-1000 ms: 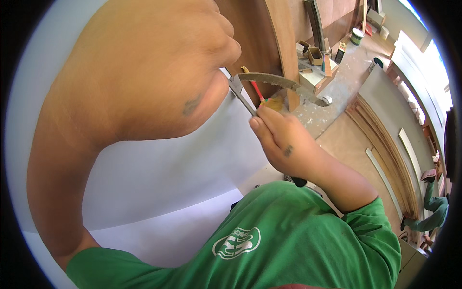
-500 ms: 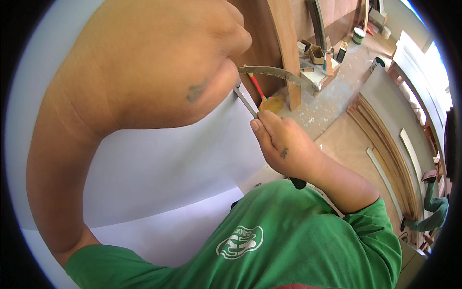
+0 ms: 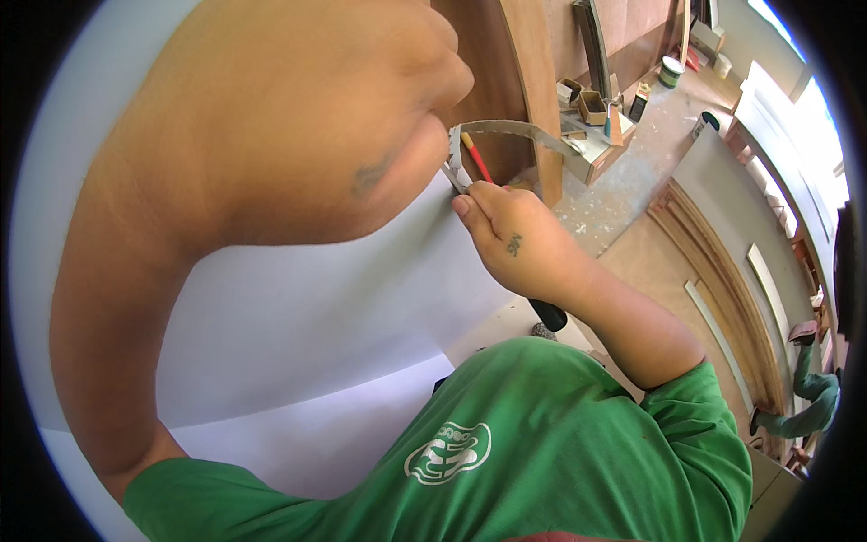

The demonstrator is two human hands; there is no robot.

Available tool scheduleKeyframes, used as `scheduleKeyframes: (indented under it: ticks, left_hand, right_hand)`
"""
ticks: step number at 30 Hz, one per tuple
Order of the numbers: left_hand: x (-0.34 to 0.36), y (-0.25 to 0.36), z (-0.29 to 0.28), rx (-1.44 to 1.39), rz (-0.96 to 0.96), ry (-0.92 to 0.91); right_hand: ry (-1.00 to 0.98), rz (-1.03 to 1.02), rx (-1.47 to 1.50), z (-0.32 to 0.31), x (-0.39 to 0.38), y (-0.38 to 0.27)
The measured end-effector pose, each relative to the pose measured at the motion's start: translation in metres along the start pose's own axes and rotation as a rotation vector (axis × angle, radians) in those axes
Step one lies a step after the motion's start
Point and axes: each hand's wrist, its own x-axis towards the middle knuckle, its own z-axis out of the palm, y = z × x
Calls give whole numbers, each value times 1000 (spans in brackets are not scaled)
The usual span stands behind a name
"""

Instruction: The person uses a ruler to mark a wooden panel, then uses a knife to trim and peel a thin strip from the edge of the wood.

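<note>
My left hand (image 3: 361, 135) fills the upper left, curled into a fist against the edge of a large white panel (image 3: 343, 307); its fingertips are hidden, so what it grips cannot be made out. My right hand (image 3: 524, 235) is wrapped round a flat metal-bladed tool with a black handle end (image 3: 547, 314) showing below the wrist. The blade (image 3: 455, 178) slants up from the fingers to just beside my left fist. From that spot a thin, pale, ragged-edged strip (image 3: 506, 126) arches off to the right.
A red-handled brush (image 3: 477, 158) stands behind the strip. Wooden boards (image 3: 533, 90) lean beyond, next to a low box (image 3: 596, 158) with small cartons. A tub (image 3: 670, 71) sits on the spattered floor. Long mouldings (image 3: 722, 280) lie at right, where another person (image 3: 813, 393) is partly visible.
My right hand with the tool has moved up and left, closer to my left fist. The strip's near end now bends down beside the blade. My left hand has hardly moved.
</note>
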Motion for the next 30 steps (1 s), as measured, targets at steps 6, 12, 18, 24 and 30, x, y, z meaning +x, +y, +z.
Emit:
scheduleKeyframes:
  ticks: [6, 12, 18, 24, 30]
  left_hand:
    - [1, -4, 8, 2, 13, 47]
    - [0, 0, -3, 49, -10, 2]
    - [5, -6, -14, 119, -4, -61]
    - [10, -8, -14, 133, 7, -70]
    - [8, -12, -14, 111, -3, -85]
  right_hand:
    - [26, 107, 221, -25, -13, -18]
    - [-89, 47, 301, -30, -58, 9]
    - [-145, -27, 299, -27, -76, 16]
    - [-54, -26, 248, -11, -37, 16]
    - [-74, -15, 284, -31, -55, 9]
